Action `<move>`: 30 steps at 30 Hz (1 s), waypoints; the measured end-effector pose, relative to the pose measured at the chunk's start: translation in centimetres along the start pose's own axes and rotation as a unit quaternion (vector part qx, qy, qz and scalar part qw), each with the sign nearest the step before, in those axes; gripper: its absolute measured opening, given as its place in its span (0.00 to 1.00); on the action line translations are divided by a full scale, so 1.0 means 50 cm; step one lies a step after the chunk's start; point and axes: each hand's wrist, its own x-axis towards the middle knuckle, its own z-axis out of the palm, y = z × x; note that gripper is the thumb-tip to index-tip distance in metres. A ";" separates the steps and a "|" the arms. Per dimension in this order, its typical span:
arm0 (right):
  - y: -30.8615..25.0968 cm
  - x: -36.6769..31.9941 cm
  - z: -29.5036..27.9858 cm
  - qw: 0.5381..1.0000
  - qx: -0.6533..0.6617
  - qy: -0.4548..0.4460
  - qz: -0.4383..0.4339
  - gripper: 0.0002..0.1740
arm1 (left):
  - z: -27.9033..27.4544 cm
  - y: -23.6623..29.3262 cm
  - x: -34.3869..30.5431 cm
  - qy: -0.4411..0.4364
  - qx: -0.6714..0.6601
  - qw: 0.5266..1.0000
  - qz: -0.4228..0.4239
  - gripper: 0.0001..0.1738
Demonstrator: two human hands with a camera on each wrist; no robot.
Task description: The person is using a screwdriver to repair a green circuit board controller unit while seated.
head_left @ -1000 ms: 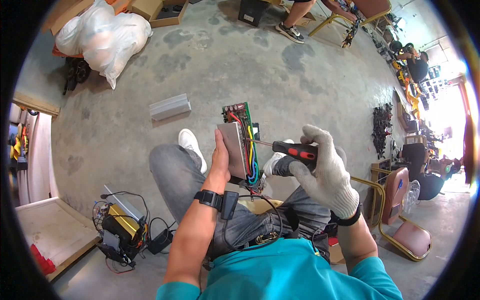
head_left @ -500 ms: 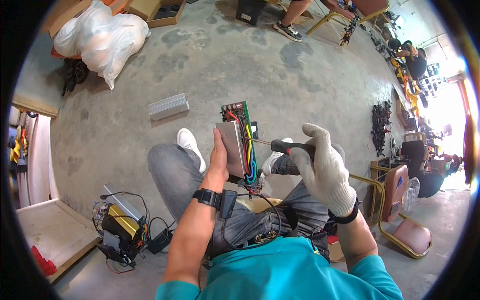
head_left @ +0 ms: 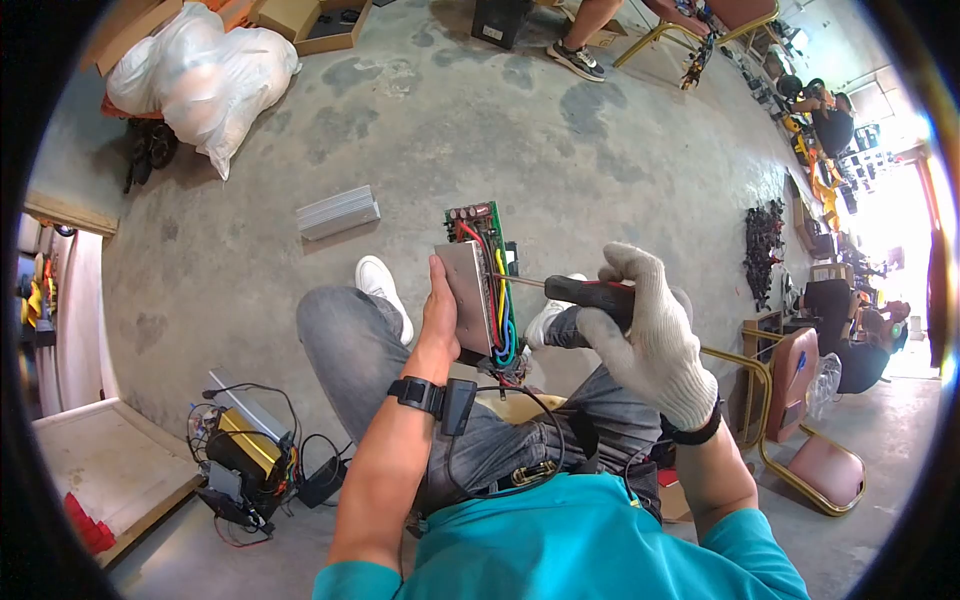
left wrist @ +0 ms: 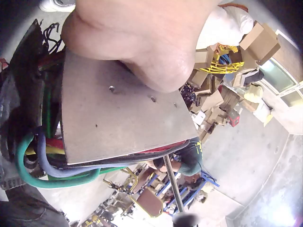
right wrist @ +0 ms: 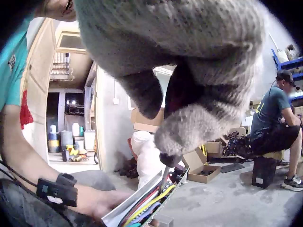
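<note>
My bare left hand (head_left: 438,318) holds a circuit board (head_left: 486,214) upright over my lap, palm along the flat metal plate (head_left: 466,295) on its side. Red, yellow, blue and green wires (head_left: 503,300) run down the board beside the plate. In the left wrist view the plate (left wrist: 118,113) shows a few small holes. My gloved right hand (head_left: 655,350) grips the black-and-red handle of a screwdriver (head_left: 580,291). Its shaft points left, with the tip in among the wires at the plate's edge; the tip itself is hidden.
A finned aluminium housing (head_left: 340,214) lies on the concrete floor ahead. Down to the left sits another opened electronic unit (head_left: 245,445) with cables. White bags (head_left: 205,80) stand at the far left, a chair (head_left: 800,420) at the right. Another person (right wrist: 274,113) sits across the room.
The screwdriver handle has turned in my right hand: its red part faced up, then thumb and fingers closed over it, and now the black side shows. The left hand and board stay nearly still.
</note>
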 end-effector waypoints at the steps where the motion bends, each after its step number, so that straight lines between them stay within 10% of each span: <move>1: 0.008 0.001 0.001 0.997 -0.023 0.008 -0.069 0.29 | -0.001 -0.001 0.001 0.000 0.000 1.000 0.000 0.48; 24: -0.029 0.082 -0.033 0.989 -0.107 0.004 -0.104 0.16 | -0.016 -0.003 0.014 -0.050 -0.071 0.996 0.030 0.38; 27: -0.008 0.067 -0.080 0.988 0.029 0.112 -0.101 0.18 | -0.022 -0.007 0.022 -0.011 -0.081 0.996 0.038 0.41; 30: 0.080 -0.004 -0.071 0.939 0.316 0.074 0.111 0.20 | -0.009 -0.004 0.009 -0.029 -0.092 0.994 0.047 0.37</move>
